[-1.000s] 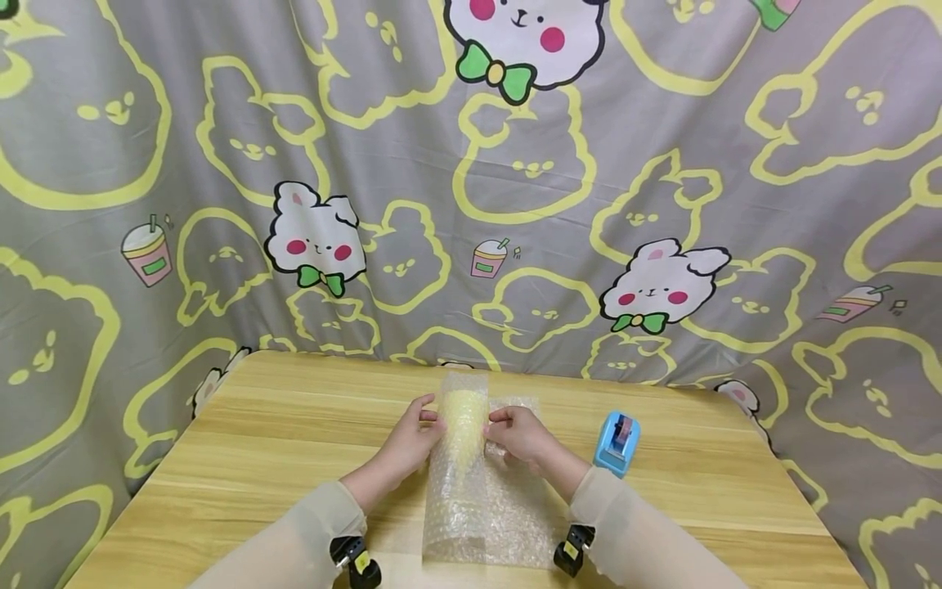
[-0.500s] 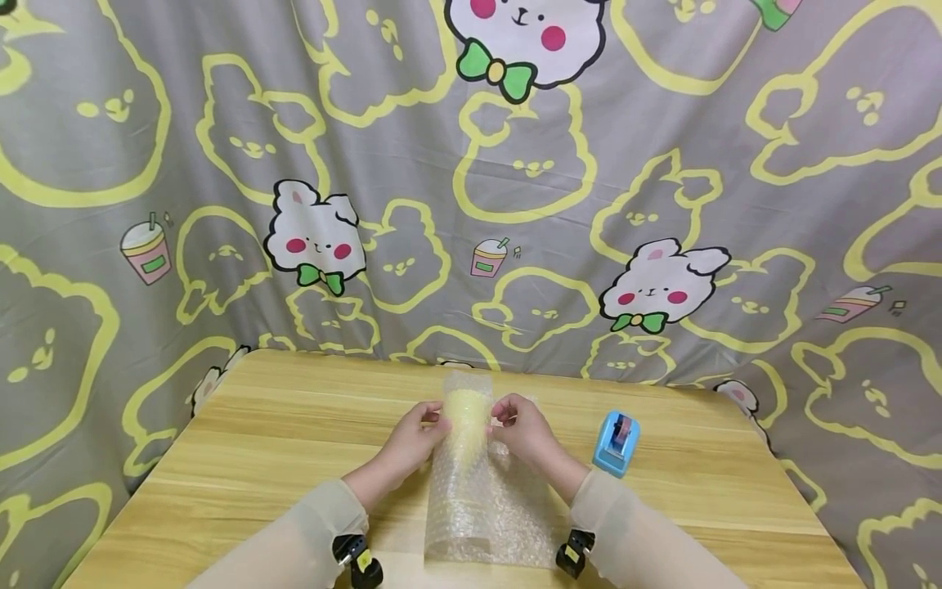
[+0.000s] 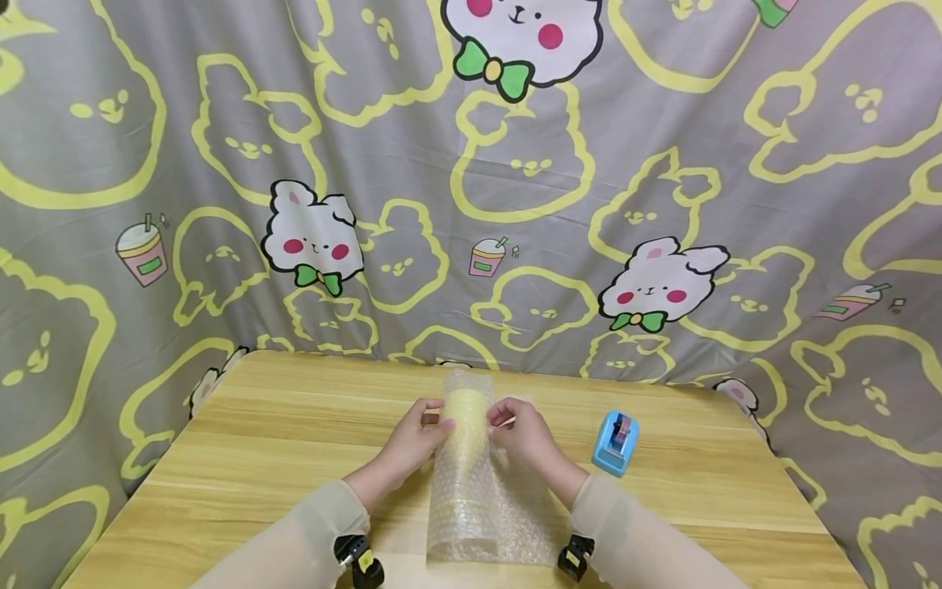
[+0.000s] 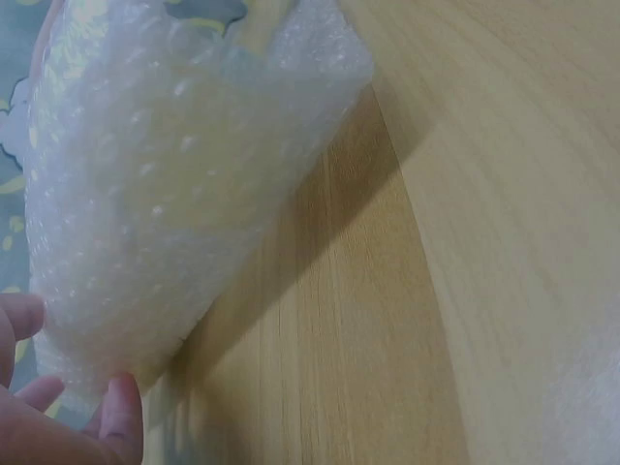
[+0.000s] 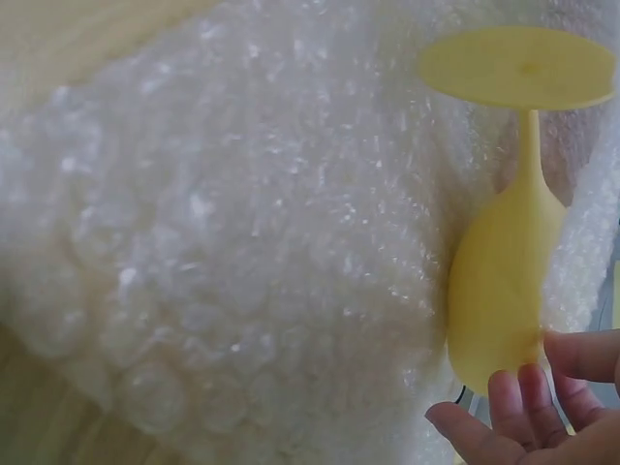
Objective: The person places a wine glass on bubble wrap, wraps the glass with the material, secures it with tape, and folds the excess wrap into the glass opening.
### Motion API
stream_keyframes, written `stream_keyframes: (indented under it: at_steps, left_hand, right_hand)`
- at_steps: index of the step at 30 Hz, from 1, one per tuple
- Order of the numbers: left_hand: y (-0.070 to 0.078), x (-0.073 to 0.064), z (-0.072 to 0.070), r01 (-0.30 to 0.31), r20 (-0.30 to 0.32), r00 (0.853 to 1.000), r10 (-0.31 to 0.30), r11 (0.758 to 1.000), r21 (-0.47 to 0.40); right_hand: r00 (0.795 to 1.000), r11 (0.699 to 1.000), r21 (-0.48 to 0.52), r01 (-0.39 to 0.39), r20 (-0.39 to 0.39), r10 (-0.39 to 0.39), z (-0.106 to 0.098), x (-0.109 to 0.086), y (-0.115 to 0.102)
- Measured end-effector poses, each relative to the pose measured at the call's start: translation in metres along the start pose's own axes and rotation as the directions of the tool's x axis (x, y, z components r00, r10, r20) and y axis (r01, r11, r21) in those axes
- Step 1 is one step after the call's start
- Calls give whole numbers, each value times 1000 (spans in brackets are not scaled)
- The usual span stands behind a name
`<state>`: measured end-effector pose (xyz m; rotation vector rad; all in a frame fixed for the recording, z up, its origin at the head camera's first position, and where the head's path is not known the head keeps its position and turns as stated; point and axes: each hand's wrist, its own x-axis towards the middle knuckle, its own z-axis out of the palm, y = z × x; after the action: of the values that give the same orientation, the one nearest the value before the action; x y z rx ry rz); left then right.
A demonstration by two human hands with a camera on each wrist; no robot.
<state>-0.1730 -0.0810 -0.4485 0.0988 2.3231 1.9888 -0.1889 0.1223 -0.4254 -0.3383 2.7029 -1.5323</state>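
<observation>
A yellow goblet lies on its side inside a sheet of bubble wrap. In the right wrist view its round foot and stem show bare; the head view shows its bowl through the plastic. My left hand holds the left side of the wrapped bundle near its far end, thumb on top. On the opposite side my right hand pinches the folded wrap against the goblet, its fingertips right at the bowl. Flat bubble wrap extends under and to the right of the bundle.
A blue tape dispenser stands on the wooden table to the right of my right hand. Behind the far table edge hangs a grey curtain with cartoon prints.
The wrapped bundle has shifted slightly to the right, with its upper fold reaching a little farther over the flat sheet. Both hands stay beside it, and the right fingers have changed their hold slightly.
</observation>
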Motion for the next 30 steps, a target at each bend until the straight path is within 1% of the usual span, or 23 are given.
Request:
stream_keyframes:
  at_steps: [7, 11, 15, 22, 25, 30]
  left_hand:
    - [3, 0, 1, 11, 13, 1000, -11, 1000, 20]
    - [4, 1, 2, 9, 13, 1000, -10, 999, 41]
    - [4, 1, 2, 9, 13, 1000, -9, 999, 44]
    - [5, 0, 4, -23, 9, 1000, 22, 999, 26]
    - [4, 0, 4, -25, 11, 1000, 25, 1000, 17]
    - [1, 3, 4, -19, 15, 1000, 19, 999, 30]
  right_hand:
    - [1000, 999, 8, -31, 6, 31, 0, -3, 1]
    - [999, 999, 22, -47, -1, 47, 1, -4, 3]
    - [998, 997, 43, -57, -15, 57, 3, -5, 4]
    - [996, 998, 7, -60, -61, 60, 5, -8, 1]
    - [995, 998, -8, -64, -77, 63, 7, -9, 2]
    - [992, 996, 2, -86, -87, 86, 9, -9, 4]
